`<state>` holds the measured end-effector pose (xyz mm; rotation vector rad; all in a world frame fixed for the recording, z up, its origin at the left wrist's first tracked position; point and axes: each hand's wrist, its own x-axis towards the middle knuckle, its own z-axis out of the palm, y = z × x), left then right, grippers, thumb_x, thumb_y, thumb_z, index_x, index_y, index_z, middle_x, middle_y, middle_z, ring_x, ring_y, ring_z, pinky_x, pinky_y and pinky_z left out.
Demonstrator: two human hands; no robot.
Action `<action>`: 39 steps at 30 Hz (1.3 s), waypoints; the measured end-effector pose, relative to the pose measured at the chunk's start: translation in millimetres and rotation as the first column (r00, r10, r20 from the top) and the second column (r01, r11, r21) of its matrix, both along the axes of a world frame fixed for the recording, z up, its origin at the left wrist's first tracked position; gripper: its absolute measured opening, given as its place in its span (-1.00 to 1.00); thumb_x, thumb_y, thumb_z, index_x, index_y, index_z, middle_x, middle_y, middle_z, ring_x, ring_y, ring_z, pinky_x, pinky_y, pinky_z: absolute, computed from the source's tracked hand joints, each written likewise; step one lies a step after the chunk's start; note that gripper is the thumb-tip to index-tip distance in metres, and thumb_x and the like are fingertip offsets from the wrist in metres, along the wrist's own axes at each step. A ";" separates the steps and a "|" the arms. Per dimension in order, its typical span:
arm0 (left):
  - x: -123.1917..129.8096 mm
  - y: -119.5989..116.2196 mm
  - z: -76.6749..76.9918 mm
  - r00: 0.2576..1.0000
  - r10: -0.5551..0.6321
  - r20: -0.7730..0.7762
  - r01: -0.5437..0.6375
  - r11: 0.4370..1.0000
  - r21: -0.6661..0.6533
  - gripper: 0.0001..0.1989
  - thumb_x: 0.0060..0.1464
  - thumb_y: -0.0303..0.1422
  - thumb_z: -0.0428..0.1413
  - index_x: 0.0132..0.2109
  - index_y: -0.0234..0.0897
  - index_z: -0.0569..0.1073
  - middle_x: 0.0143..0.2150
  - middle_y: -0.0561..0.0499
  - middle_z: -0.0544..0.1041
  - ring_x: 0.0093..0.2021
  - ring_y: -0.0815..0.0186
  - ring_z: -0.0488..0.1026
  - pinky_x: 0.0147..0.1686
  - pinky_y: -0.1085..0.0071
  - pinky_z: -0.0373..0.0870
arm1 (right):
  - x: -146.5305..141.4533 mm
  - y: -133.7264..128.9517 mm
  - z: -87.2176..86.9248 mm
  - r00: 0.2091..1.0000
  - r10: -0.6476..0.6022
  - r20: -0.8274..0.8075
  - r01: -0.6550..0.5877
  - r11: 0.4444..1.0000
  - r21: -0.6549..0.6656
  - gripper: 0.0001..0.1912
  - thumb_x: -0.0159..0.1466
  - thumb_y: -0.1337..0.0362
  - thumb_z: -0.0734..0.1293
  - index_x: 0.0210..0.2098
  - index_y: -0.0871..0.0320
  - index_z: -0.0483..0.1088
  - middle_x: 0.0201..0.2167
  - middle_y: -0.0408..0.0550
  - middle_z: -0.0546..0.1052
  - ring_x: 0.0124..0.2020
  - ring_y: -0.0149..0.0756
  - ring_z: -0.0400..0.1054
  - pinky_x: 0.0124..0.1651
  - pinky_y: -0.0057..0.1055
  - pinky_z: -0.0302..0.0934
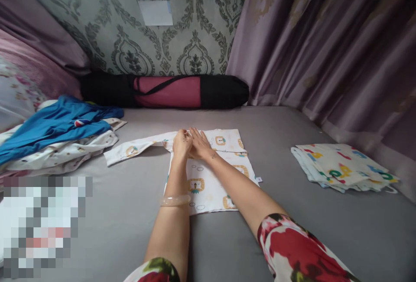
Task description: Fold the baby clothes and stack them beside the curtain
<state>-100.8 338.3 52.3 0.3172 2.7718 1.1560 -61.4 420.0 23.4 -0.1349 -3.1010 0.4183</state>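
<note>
A white child's top [211,186] with lion and cloud prints lies partly folded on the grey sheet. One long sleeve [133,152] stretches out to the left, while the far side is folded over toward the right. My left hand [182,144], with a pale bangle [175,200] on its forearm, is curled closed on the fabric where the sleeve meets the body. Right beside it, my right hand [199,144] lies flat on the top with its fingers stretched out. Part of the fabric is hidden under both hands.
Loose clothes, including a blue shirt [61,121], are heaped at the left. A folded stack of printed clothes [344,165] sits at the right. Against the wall lies a long black and maroon roll bag [169,92]. Purple curtains [308,34] hang at the right.
</note>
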 end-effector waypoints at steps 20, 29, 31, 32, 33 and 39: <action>3.3 16.2 -37.2 0.880 -0.425 -0.210 0.364 0.890 -0.274 -0.55 0.15 -0.48 -0.12 0.18 -0.39 0.32 0.24 -0.25 0.35 0.28 0.12 0.24 0.22 0.20 0.19 | 36.0 29.0 1.9 0.991 -0.131 0.026 0.132 0.990 -0.041 -0.35 0.38 0.26 -0.04 0.39 0.45 -0.12 0.43 0.16 -0.14 0.44 -0.16 -0.34 0.41 -0.21 -0.42; 20.7 17.1 -44.3 0.887 -0.390 -0.247 0.277 0.878 -0.391 -0.41 0.31 -0.19 -0.23 0.34 -0.45 0.15 0.40 -0.26 0.09 0.41 0.00 -0.04 0.34 0.06 -0.10 | 65.6 70.8 -6.2 0.956 -0.290 -0.047 0.293 0.954 0.069 -0.32 0.39 0.16 -0.06 0.38 0.48 -0.10 0.43 0.18 -0.12 0.43 -0.13 -0.33 0.40 -0.16 -0.44; 20.8 16.9 -45.3 0.887 -0.387 -0.251 0.274 0.880 -0.389 -0.41 0.30 -0.18 -0.24 0.35 -0.43 0.14 0.40 -0.25 0.09 0.41 0.02 -0.04 0.34 0.07 -0.10 | 73.0 81.2 -6.1 0.939 -0.344 -0.029 0.345 0.935 0.084 -0.30 0.39 0.13 -0.06 0.38 0.48 -0.11 0.43 0.20 -0.12 0.43 -0.11 -0.31 0.40 -0.16 -0.42; 20.8 16.7 -45.4 0.888 -0.385 -0.252 0.272 0.881 -0.387 -0.41 0.30 -0.17 -0.24 0.35 -0.42 0.14 0.40 -0.24 0.09 0.41 0.03 -0.04 0.34 0.07 -0.10 | 76.3 86.0 -5.7 0.931 -0.365 -0.014 0.365 0.927 0.090 -0.29 0.39 0.12 -0.06 0.38 0.49 -0.11 0.42 0.20 -0.12 0.43 -0.10 -0.30 0.40 -0.16 -0.41; 20.8 16.5 -45.4 0.888 -0.383 -0.254 0.271 0.882 -0.385 -0.41 0.30 -0.17 -0.24 0.35 -0.41 0.15 0.40 -0.24 0.09 0.42 0.03 -0.04 0.34 0.07 -0.10 | 79.3 90.5 -5.1 0.924 -0.381 0.000 0.380 0.920 0.095 -0.29 0.39 0.11 -0.07 0.38 0.49 -0.11 0.42 0.21 -0.12 0.43 -0.08 -0.30 0.40 -0.15 -0.39; 22.0 14.1 -43.6 0.882 -0.390 -0.265 0.279 0.885 -0.373 -0.43 0.29 -0.20 -0.22 0.33 -0.41 0.17 0.40 -0.25 0.11 0.41 0.05 -0.04 0.34 0.09 -0.11 | 101.0 109.4 -1.3 0.939 -0.345 0.017 0.341 0.934 0.106 -0.31 0.39 0.14 -0.09 0.38 0.49 -0.10 0.43 0.17 -0.12 0.43 -0.14 -0.29 0.39 -0.24 -0.31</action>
